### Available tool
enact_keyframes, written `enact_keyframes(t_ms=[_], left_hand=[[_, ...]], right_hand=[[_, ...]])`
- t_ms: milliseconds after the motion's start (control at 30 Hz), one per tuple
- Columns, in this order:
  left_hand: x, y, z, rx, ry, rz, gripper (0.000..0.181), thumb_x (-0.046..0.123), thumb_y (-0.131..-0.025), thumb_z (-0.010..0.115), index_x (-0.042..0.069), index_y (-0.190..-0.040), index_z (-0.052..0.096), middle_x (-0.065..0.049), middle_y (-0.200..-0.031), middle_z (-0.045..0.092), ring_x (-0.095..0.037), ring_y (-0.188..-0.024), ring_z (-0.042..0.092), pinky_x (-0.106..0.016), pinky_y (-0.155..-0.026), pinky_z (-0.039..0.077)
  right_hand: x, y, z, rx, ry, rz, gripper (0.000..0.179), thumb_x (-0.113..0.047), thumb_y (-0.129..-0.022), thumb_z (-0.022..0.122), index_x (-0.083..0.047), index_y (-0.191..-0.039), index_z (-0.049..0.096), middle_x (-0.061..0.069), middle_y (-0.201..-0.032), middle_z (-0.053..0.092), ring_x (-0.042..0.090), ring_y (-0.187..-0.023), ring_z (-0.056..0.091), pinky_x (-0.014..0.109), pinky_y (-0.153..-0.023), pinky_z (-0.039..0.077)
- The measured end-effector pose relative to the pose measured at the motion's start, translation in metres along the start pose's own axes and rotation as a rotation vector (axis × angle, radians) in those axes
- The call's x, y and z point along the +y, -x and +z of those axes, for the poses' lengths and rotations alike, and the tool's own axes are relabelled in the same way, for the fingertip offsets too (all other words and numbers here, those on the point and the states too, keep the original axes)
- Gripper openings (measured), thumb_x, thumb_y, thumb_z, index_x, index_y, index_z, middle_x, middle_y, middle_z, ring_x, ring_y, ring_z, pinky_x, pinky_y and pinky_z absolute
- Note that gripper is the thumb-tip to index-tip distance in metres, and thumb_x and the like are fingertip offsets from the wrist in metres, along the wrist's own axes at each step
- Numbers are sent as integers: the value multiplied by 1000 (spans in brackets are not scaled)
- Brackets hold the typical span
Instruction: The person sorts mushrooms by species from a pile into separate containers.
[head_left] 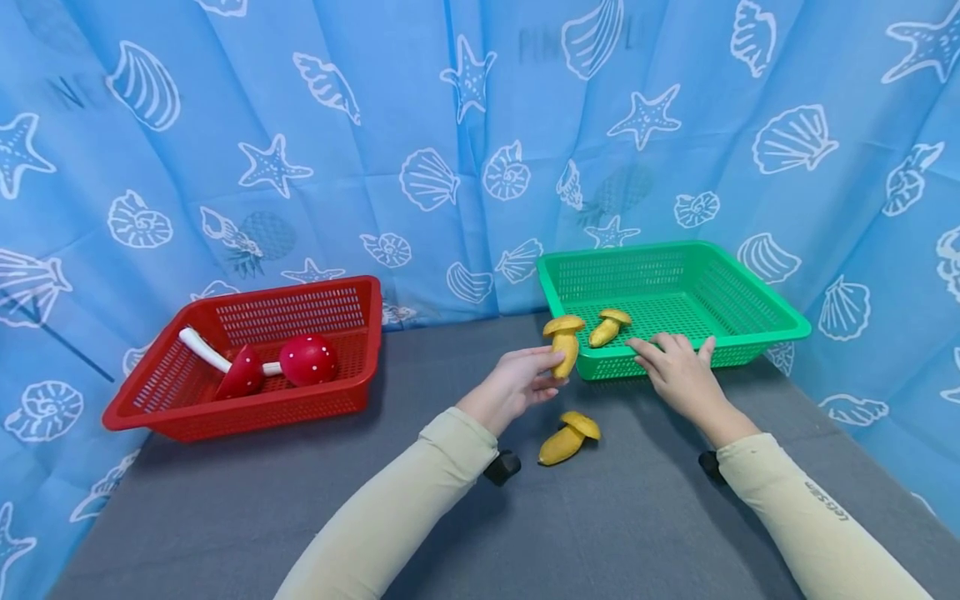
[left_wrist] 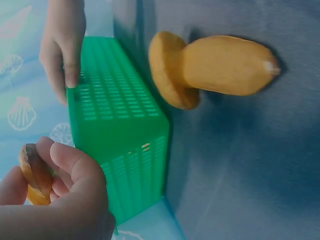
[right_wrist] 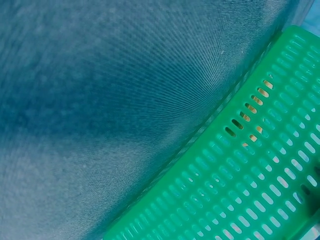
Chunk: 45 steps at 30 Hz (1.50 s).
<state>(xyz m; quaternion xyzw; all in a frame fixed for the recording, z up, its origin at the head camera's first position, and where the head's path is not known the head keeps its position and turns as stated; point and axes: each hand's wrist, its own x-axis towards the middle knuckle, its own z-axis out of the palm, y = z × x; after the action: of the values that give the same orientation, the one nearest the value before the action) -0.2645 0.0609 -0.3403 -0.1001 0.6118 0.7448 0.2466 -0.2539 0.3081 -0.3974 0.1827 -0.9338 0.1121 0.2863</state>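
My left hand [head_left: 517, 382] holds a yellow toy mushroom [head_left: 564, 346] by its stem, cap up, just off the front left corner of the green basket [head_left: 772, 329]. In the left wrist view its thumb and fingers pinch that mushroom. A second yellow mushroom [head_left: 606, 331] lies inside the basket near the front left. On the cloth below the left hand, a third yellow mushroom [head_left: 564, 443] lies on its side. The fingers of my right hand [head_left: 686, 379] rest loosely at the basket's front rim; the right wrist view shows mostly the basket's slotted wall [right_wrist: 240, 175].
To the left stands a red basket [head_left: 277, 408] holding two red mushrooms [head_left: 309, 360] with white dots and white stems. A grey cloth [head_left: 450, 533] covers the table. Behind both baskets hangs a blue curtain [head_left: 360, 167] with shells and starfish.
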Motion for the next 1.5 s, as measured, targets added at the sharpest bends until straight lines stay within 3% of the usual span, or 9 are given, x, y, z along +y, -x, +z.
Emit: enact_keyframes(t_ms=[300,533,767,900,1067,1233,1500], left_hand=[[11,-7,17,-27,51,24,39,12,-92,68,7,-130,60,-8,-98,65,-16,-72,61,-20,-57,48],[16,-15,27,-10,41,44,36,11,-91,69,7,-127,63,-6,-98,66,-14,-69,61,-20,-55,48],[19,-29,34,36,-6,93,30,6,-92,67,5,-122,66,-5,-93,66,-12,-65,61,-18,-54,48],[22,-37,40,56,-22,111,29,2,-91,66,5,-120,68,-7,-95,68,-16,-73,66,-20,-58,49],[23,-41,47,64,-48,159,34,-8,-90,61,5,-120,68,-7,-113,68,-25,-103,64,-30,-76,54],[22,-38,42,13,-13,191,32,-3,-95,56,5,-125,64,-9,-123,65,-27,-111,62,-37,-87,52],[11,-24,16,-35,-32,156,33,9,-95,62,9,-129,62,-10,-111,69,-25,-102,67,-35,-85,54]], right_hand=[[0,1,1,22,-3,-16,31,-4,-85,70,-7,-116,66,19,-95,59,45,-92,53,86,-88,10],[0,1,2,22,-1,-25,23,-19,-99,57,-8,-117,65,20,-96,58,46,-93,53,86,-88,10],[-7,2,-1,0,9,-4,30,-5,-86,71,-8,-116,67,19,-98,58,45,-93,53,86,-87,11],[-8,2,-2,-2,13,0,30,-5,-86,70,-8,-116,67,19,-97,58,44,-93,53,86,-87,12],[-8,2,-3,-17,5,9,29,-6,-87,69,-8,-116,66,20,-98,58,45,-95,53,86,-88,11],[-6,1,-3,-27,5,23,28,-7,-89,68,-6,-116,66,21,-99,59,46,-97,53,86,-88,11],[-1,-1,-2,-16,-7,8,32,-3,-86,69,-7,-118,65,20,-98,59,45,-96,52,86,-88,10]])
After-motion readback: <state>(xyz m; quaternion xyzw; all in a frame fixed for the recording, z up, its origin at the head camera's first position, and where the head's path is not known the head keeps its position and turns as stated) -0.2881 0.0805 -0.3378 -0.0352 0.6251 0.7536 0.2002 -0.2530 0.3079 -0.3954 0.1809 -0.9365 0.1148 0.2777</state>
